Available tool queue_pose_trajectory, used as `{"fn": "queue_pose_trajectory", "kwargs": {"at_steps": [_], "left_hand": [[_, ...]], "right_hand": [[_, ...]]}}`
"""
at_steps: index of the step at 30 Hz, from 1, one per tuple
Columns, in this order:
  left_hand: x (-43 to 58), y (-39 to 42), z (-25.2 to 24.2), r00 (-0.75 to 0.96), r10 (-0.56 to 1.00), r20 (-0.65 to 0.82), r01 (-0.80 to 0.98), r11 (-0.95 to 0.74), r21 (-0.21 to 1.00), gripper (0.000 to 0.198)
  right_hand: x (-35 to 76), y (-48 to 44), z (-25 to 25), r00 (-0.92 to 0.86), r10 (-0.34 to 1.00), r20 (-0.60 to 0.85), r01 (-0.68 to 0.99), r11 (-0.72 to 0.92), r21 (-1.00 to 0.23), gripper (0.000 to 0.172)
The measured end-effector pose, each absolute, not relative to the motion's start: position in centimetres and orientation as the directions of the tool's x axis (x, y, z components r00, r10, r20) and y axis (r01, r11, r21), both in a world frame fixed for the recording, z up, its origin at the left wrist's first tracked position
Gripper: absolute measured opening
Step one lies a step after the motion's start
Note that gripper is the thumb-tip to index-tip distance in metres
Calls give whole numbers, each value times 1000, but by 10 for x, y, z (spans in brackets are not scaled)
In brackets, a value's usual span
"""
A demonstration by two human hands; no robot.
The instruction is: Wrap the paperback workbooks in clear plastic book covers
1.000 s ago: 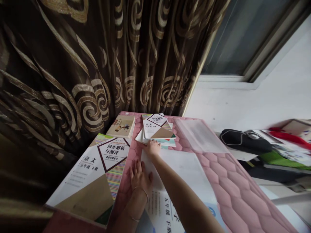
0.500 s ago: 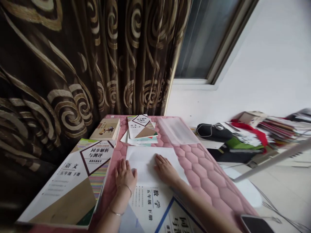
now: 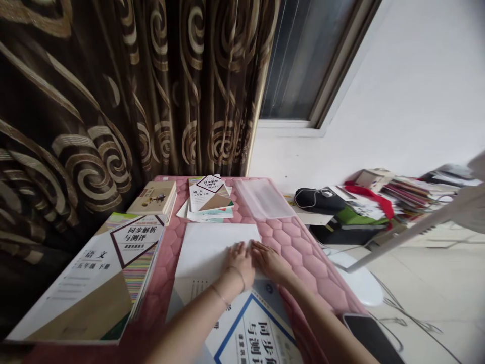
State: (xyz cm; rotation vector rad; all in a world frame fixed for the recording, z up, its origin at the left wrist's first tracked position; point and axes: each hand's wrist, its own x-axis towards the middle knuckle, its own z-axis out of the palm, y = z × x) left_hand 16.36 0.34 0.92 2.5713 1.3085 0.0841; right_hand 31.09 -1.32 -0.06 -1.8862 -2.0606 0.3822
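Observation:
A workbook [image 3: 246,328] with a blue diamond outline and Chinese print lies in front of me on the pink padded table cover. Over its far part spreads a blank white sheet [image 3: 212,247]; whether it is joined to the book I cannot tell. My left hand [image 3: 240,265], with a thin bracelet, rests flat on the sheet's right half, fingers stretched forward. Close beside it, my right hand [image 3: 271,261] lies along the sheet's right edge, fingers extended and pressing down. Neither hand grips anything. My forearms cover parts of the workbook.
A large stack of workbooks [image 3: 87,288] lies at left, with smaller tan books [image 3: 153,197] behind. More booklets [image 3: 210,194] and a translucent plastic sheet [image 3: 265,199] are at the far end. A dark device [image 3: 371,338] lies near right; a slanted white pole [image 3: 397,237] stands beyond.
My left hand has moved from the sheet's left edge across to its right side, next to my right hand. The right hand has shifted to the right edge. The view has turned slightly right.

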Motion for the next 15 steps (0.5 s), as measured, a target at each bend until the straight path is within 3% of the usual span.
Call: {"fn": "queue_pose_trajectory", "kwargs": {"at_steps": [3, 8, 15], "left_hand": [[201, -1, 11, 562, 822, -93, 803, -515, 299, 60], [210, -7, 7, 500, 865, -35, 815, -457, 356, 63], [205, -8, 6, 500, 866, -29, 804, -451, 386, 63]], "right_hand": [[329, -2, 5, -54, 997, 57, 902, 73, -425, 35], [349, 22, 1, 205, 978, 45, 924, -178, -338, 19], [352, 59, 4, 381, 924, -7, 890, -369, -268, 32]]}}
